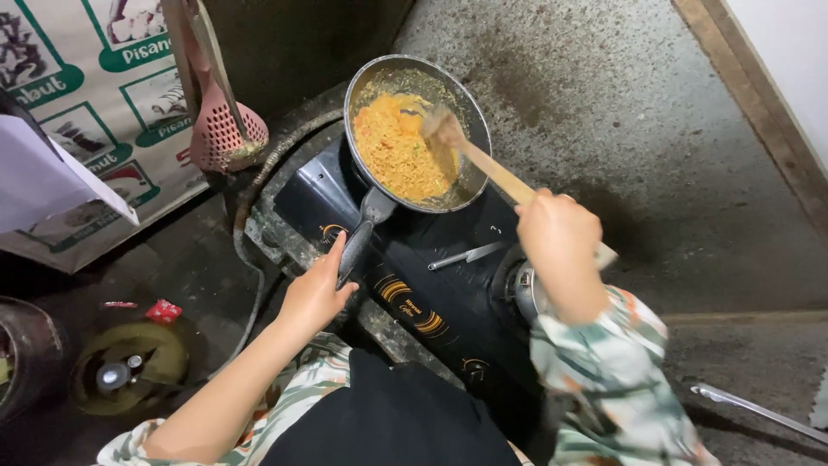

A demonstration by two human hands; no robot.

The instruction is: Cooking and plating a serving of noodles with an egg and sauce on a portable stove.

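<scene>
A: Risks first, quick. The pan [414,129] sat on the left burner of the black stove [405,293], handle pointing back at the person. Noodles [398,148] were heaped toward the near-left side of the pan, close to the rim, so a hard push with the wooden spoon [483,160] could have tipped some over the edge.

B: And the pan itself?

A: Could have slid or turned on the burner if the grip slipped. The left hand [317,289] only touched the end of the handle [358,242], fingers curled loosely around it (thumb side hard to see, so how firm the hold was, I couldn't tell).

B: Right hand?

A: The right hand [559,231] was closed in a fist around the spoon's shaft, knuckles up, wrist bent down, forearm coming in from the lower right in a patterned sleeve. The spoon head sat in the pan at the far-right edge of the noodles.

B: Anything else nearby?

A: A knife [470,254] lay on the stove top between the burners, just under the right wrist; a dropped elbow could have knocked it. A pink strainer [226,134] leaned at the wall, well apart.
</scene>
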